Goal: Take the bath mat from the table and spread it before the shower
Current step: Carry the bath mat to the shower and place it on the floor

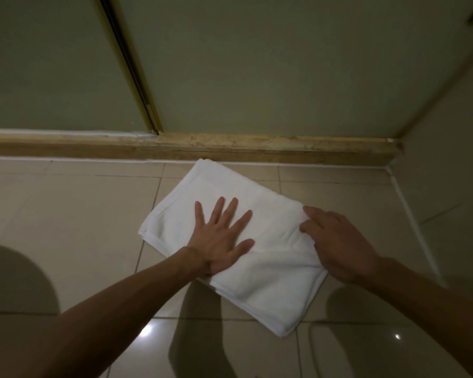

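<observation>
A white bath mat (pixel 268 279), folded into a thick rectangle, lies at an angle on the beige floor tiles, its far corner close to the shower's stone threshold (pixel 202 147). My left hand (pixel 221 241) rests flat on the mat's left half, fingers spread. My right hand (pixel 339 244) is on the mat's right edge, and its fingers pinch a fold of the cloth there.
The frosted shower doors (pixel 257 64) rise behind the threshold, with a gold frame strip (pixel 129 64) between panels. A wall (pixel 448 159) closes the right side. Glossy floor tiles (pixel 66 214) stretch to the left and toward me.
</observation>
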Available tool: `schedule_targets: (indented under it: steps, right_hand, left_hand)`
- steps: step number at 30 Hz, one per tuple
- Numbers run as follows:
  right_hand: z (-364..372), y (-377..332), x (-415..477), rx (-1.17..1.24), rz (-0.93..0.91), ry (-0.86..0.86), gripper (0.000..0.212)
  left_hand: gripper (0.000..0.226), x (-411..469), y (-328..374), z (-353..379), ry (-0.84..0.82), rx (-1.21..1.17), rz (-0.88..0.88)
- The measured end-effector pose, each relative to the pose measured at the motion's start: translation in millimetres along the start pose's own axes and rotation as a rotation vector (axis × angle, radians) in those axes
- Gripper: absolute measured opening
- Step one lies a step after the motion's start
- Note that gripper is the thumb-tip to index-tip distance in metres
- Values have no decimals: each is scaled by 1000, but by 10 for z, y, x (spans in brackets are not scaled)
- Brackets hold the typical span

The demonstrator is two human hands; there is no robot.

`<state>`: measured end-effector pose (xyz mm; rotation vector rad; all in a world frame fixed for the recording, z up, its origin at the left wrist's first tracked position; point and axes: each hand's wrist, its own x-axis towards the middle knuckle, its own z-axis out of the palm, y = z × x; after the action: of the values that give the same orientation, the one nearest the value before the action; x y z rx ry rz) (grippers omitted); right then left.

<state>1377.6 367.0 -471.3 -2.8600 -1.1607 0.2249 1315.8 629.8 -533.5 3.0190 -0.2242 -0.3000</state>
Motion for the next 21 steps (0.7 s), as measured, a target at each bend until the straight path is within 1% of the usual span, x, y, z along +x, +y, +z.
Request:
schedule_targets:
  steps: [1,2,4,7,12,16,19,21]
  right_hand:
    - [56,4,61,51,45,3,36]
    - [109,17,103,86,104,-35,43]
    - [184,37,156,105,166,-160,61]
    - [261,101,149,119,143,-242,76]
    - [293,196,110,286,83,-260,94]
    - [307,198,41,452,75,-226,97]
    - [269,220,22,442,68,-218,93]
    - [225,250,29,406,86,-222,83]
  left_hand:
    - [77,-9,-3,10,12,-3,-7]
    - [75,-15,-7,20,23,-4,-16]
    - [70,-26,-18,44,39,10,-37]
    - [68,-32,-45,80,55,30,-43]
    - [68,-69,-150,80,74,46,-13]
    - [70,-105,-235,53,52,48,1]
    - [70,-103,-228,0,0,39,18]
    - [69,-119,-184,-72,-18,-36,3]
